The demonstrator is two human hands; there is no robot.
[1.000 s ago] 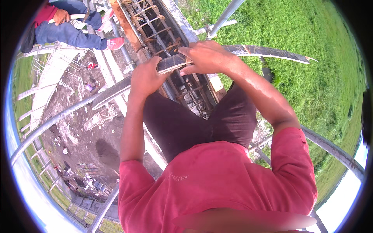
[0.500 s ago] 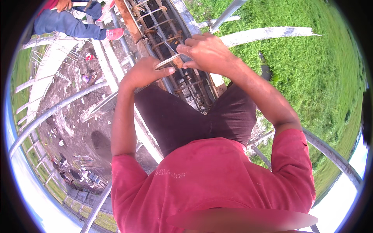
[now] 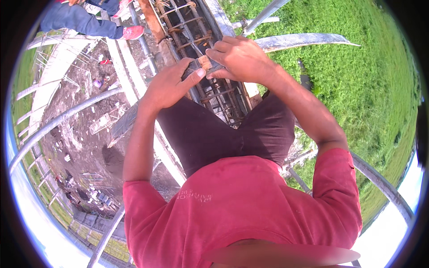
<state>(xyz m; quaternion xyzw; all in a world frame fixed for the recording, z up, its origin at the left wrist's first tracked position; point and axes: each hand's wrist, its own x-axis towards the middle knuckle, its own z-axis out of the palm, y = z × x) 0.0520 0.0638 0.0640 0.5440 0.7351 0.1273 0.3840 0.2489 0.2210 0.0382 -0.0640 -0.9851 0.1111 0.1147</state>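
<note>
A long, weathered grey board (image 3: 308, 41) lies crosswise over the beam formwork. It passes under both hands, and its left end shows beside my left forearm. My left hand (image 3: 172, 85) is closed round the board, its thumb along the near side. Gripping the board on the other side is my right hand (image 3: 243, 60), fingers over the top and thumb below. Between the two thumbs a small brown wood piece (image 3: 205, 62) sits against the board; whether it is fixed there I cannot tell. Below runs a rebar cage (image 3: 185, 33) with tied stirrups, between the form's side boards.
My thighs straddle the formwork (image 3: 219, 15). Metal scaffold pipes (image 3: 67, 117) cross on both sides. At the upper left another person (image 3: 82, 24) sits in blue trousers and red shoes. Far below lie muddy ground (image 3: 85, 152) with debris and, to the right, green grass (image 3: 357, 89).
The board has turned about its length, so its broad face shows more than its edge. My left hand has rolled with it, and its thumb has moved up and right.
</note>
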